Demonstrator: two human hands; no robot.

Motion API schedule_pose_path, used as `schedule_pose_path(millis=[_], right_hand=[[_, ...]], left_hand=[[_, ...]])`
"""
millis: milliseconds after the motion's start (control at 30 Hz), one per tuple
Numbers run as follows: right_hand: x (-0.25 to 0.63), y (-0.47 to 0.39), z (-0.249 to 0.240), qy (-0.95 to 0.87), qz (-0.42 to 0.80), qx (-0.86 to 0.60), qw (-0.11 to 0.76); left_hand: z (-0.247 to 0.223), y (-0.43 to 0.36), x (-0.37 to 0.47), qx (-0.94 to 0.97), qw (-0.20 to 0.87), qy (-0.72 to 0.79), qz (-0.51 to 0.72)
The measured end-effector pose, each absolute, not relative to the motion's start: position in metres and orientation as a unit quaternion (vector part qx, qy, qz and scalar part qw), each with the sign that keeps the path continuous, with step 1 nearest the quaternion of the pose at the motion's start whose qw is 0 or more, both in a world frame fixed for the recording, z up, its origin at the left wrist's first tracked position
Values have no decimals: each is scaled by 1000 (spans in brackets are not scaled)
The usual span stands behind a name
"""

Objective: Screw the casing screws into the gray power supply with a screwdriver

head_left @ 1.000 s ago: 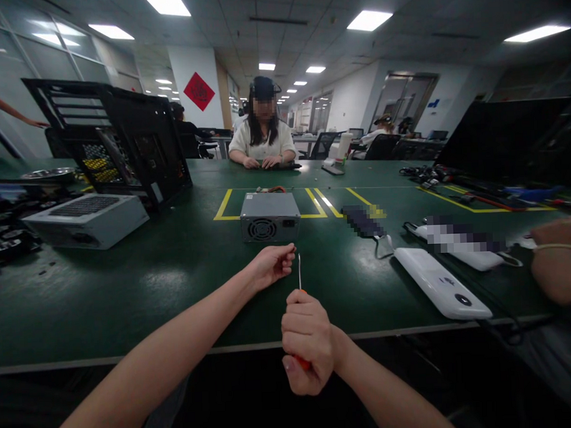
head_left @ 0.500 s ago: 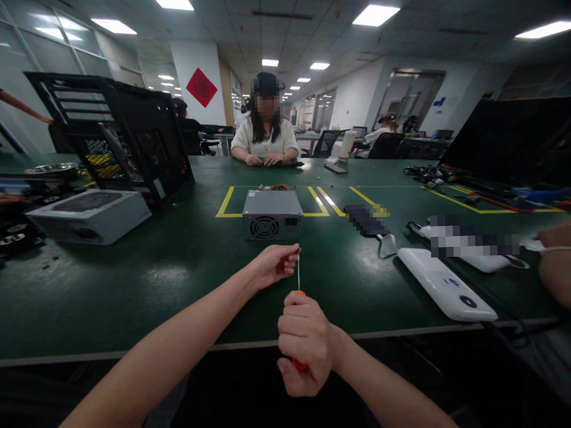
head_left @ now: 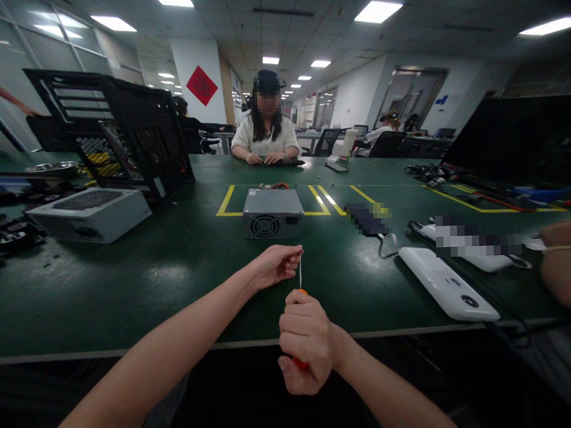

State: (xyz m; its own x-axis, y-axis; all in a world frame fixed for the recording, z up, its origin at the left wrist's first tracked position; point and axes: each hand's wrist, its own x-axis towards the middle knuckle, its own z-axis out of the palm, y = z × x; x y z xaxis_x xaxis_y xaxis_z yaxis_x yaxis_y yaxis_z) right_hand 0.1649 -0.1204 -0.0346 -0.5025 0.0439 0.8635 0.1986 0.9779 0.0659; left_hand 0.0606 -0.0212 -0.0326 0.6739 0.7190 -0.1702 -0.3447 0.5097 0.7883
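My right hand (head_left: 306, 341) is wrapped round the orange-red handle of a screwdriver (head_left: 300, 273), whose thin metal shaft points away from me. At the shaft's tip, my left hand (head_left: 278, 265) is pinched closed; whatever sits between its fingertips is too small to make out. Just beyond both hands, a grey power supply unit (head_left: 273, 205) rests on the green table (head_left: 167, 305), its round fan grille and socket facing me. Both hands are held above the table near its front edge and do not touch the unit.
On the left stand an open black computer case (head_left: 147, 137) and a second power supply (head_left: 91, 214). White power banks (head_left: 444, 283) and a phone (head_left: 367, 220) with cables lie right. Another person's hand (head_left: 566, 263) is at the right edge; a person (head_left: 264, 133) sits opposite.
Both my hands keep nearly the same pose around the screwdriver. At the far left, the other person's arm has shifted left, and a hand over the parts there has left the view.
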Motion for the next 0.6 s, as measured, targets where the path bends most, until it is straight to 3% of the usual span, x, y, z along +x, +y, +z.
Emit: schedule_pose_path(millis=[600], right_hand=[[165, -121, -31, -857, -72, -140, 491]], left_hand=[[-23, -28, 65, 340, 802, 284, 400]])
